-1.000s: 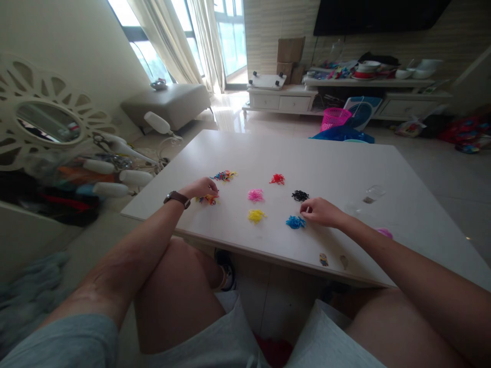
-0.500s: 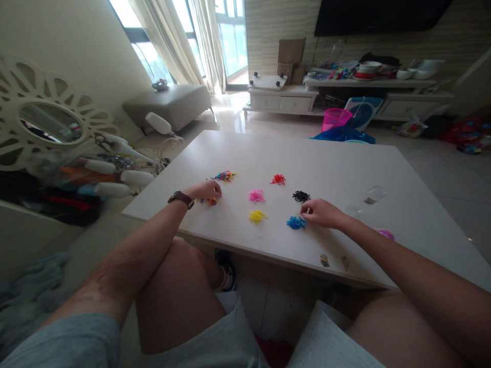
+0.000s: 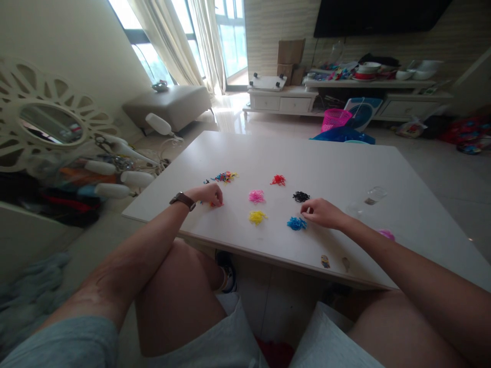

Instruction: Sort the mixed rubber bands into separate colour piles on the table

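My left hand [image 3: 210, 193], with a watch at the wrist, is closed in a pinch low over a few small mixed-colour, strand-like pieces [image 3: 217, 204]. What its fingertips hold is too small to make out. A larger mixed pile [image 3: 225, 177] lies just beyond it. My right hand [image 3: 319, 212] rests on the table with curled fingers, beside the blue pile [image 3: 296, 223] and below the black pile [image 3: 301, 196]; whether it holds anything is hidden. Between the hands lie a pink pile [image 3: 257, 196], a yellow pile [image 3: 257, 217] and, farther back, a red pile [image 3: 278, 180].
The white table [image 3: 307, 158] spans the space before my knees. A clear plastic container [image 3: 375, 195] lies at its right, with a pink item [image 3: 386, 234] partly behind my forearm. A cartoon sticker [image 3: 325, 261] is near the front edge. A lamp [image 3: 134, 178] stands off the left side.
My left hand has shifted slightly nearer and its fingers point farther down, baring a black piece behind it. My right hand has stayed in place.
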### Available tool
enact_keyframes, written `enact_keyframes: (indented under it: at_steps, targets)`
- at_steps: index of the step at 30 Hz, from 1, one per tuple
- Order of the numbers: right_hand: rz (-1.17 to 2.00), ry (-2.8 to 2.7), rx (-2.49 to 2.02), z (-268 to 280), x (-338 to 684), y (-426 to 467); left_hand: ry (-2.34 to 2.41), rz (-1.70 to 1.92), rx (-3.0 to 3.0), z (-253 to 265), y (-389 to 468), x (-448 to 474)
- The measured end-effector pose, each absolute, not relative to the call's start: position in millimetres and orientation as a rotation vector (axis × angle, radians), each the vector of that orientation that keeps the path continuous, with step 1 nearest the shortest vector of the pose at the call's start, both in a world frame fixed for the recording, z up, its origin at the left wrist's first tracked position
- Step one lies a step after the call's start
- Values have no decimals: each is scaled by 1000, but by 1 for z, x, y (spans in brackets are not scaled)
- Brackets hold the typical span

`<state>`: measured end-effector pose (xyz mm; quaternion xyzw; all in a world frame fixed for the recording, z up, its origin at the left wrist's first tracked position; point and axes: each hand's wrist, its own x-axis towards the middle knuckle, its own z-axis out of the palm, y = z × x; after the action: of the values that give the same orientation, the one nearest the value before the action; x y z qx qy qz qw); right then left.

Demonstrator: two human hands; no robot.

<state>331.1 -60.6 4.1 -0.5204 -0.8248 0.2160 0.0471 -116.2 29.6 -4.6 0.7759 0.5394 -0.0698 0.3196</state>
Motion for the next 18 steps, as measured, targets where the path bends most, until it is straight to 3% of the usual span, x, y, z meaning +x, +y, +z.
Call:
enact_keyframes:
  at_steps: [10, 18]
  targets:
    - [634, -2422, -1497, 16, 325, -64, 1400, -235, 2004, 16, 18, -98]
    - [275, -2271, -756, 107, 275, -156, 1128, -82, 2183, 40, 4, -45]
